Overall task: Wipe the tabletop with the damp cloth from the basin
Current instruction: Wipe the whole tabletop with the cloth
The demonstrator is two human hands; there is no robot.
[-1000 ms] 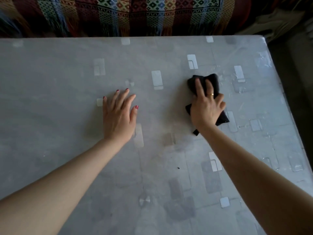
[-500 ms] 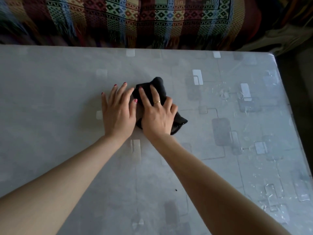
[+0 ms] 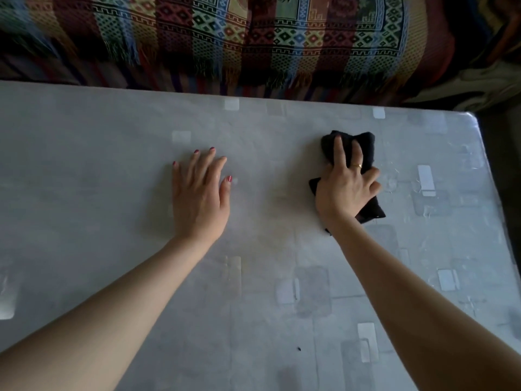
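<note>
On the far right part of the tabletop (image 3: 253,277), the right hand (image 3: 345,190) is pressing a black cloth (image 3: 366,148) flat against the surface, with the index and middle fingers lying extended over the fabric and the outer fingers curling round its right edge, so the hand is gripping as well as pressing. To the left and well apart from the cloth, the left hand (image 3: 198,193) is resting palm-down on the table, its fingers straight, slightly spread, and holding nothing; it appears to be bracing the body. Judging from this arrangement, the wiping step is in hand, and the stroke is working the zone near the far right corner. The next move is likely calling for steady downward pressure while the cloth is being drawn across unwiped areas, with care that the bunched fabric does not roll under the palm. As for the cloth, it is looking dark, crumpled and folded into a thick pad, with corners projecting beyond the fingertips and below the wrist; whether it is damp cannot be told. Beyond the table edge, a patterned woven throw (image 3: 253,38) is hanging.
</note>
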